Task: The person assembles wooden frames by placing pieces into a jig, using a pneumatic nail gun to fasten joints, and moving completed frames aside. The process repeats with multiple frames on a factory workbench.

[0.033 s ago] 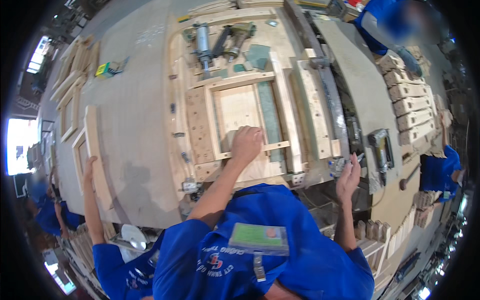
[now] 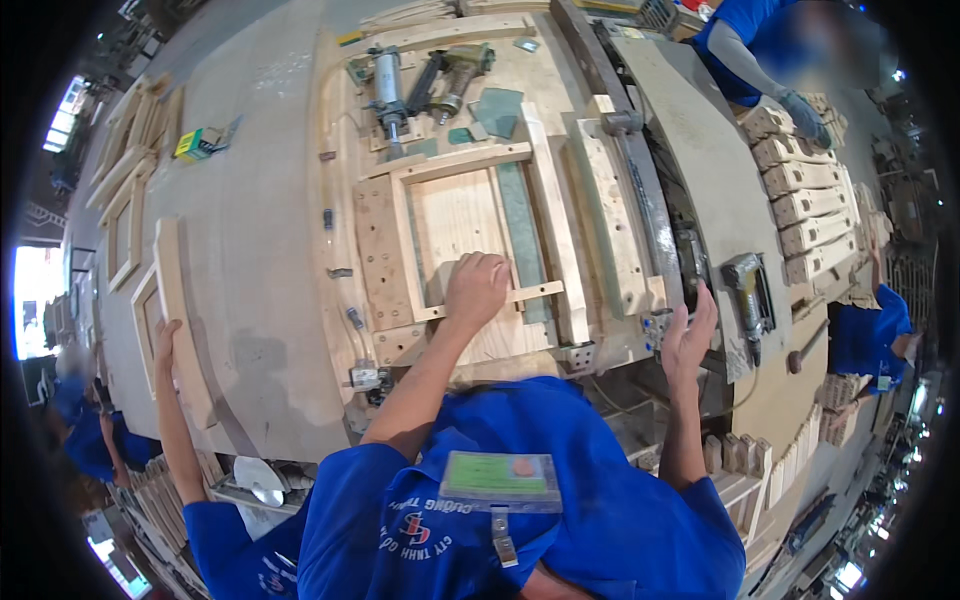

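On the pale wooden desk [image 2: 265, 300], near the middle of its near edge, lies a rectangular frame of light wood slats [image 2: 470, 235], set inside a jig of wider boards. The frame encloses a pale plywood panel [image 2: 460, 220] and, along its right inner side, a narrow grey-green strip [image 2: 520, 235]. The left hand [image 2: 477, 290] rests knuckles-up on the frame's near slat, its fingers [image 2: 490, 266] curled down over the wood and pressing it; whether they grip around the slat cannot be told. The right hand [image 2: 688, 335] hovers at the near right corner of the jig, palm toward the desk, fingers spread wide and holding nothing, just beside a small metal clamp bracket [image 2: 655, 322].

Toward the far edge of the desk, beyond the frame, two grey pneumatic nail guns [image 2: 420, 85] lie side by side, with small grey-green pads [image 2: 495, 110] near them. A long dark metal clamp bar [image 2: 640, 200] runs along the right side of the jig. To its right, on a lower brown surface, another nail gun with a dark grip [image 2: 745, 290] lies alone. A small yellow-green box [image 2: 195, 143] sits near the far left corner of the desk.

At the far right, stacked pale wooden blocks [image 2: 805, 190] form rows, where another person's gloved hand [image 2: 805, 118] reaches. At the left edge, a co-worker's hand [image 2: 165, 340] holds a light wooden frame [image 2: 170, 300].
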Demonstrator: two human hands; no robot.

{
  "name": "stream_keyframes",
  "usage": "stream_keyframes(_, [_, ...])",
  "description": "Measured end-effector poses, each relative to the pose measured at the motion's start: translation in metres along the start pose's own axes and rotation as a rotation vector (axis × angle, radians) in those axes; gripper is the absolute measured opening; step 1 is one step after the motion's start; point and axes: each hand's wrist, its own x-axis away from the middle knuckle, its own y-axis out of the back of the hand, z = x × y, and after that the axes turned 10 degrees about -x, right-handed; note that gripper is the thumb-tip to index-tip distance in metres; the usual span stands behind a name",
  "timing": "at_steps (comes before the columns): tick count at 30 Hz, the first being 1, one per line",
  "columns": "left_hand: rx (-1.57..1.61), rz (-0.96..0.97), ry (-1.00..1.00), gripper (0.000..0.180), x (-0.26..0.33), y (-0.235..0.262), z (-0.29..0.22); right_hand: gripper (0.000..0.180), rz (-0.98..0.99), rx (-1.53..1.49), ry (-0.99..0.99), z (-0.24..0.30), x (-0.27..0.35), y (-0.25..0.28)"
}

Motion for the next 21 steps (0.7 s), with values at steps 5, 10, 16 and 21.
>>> stream_keyframes(5, [-0.054,0.042,0.081,0.016,0.002,0.007,0.006,0.050,0.074,0.004,-0.054,0.003,-0.055,-0.001])
stream_keyframes(10, [-0.102,0.091,0.116,0.020,-0.004,0.008,0.002,0.049,0.292,-0.063,-0.120,0.017,-0.140,-0.062])
stream_keyframes(16, [-0.125,0.129,0.166,0.022,-0.005,0.010,0.002,0.046,0.398,0.097,-0.075,0.055,-0.181,-0.163])
stream_keyframes(21, [-0.115,0.164,0.127,0.022,-0.012,0.010,-0.002,0.033,0.253,-0.128,-0.218,0.066,-0.180,-0.176])
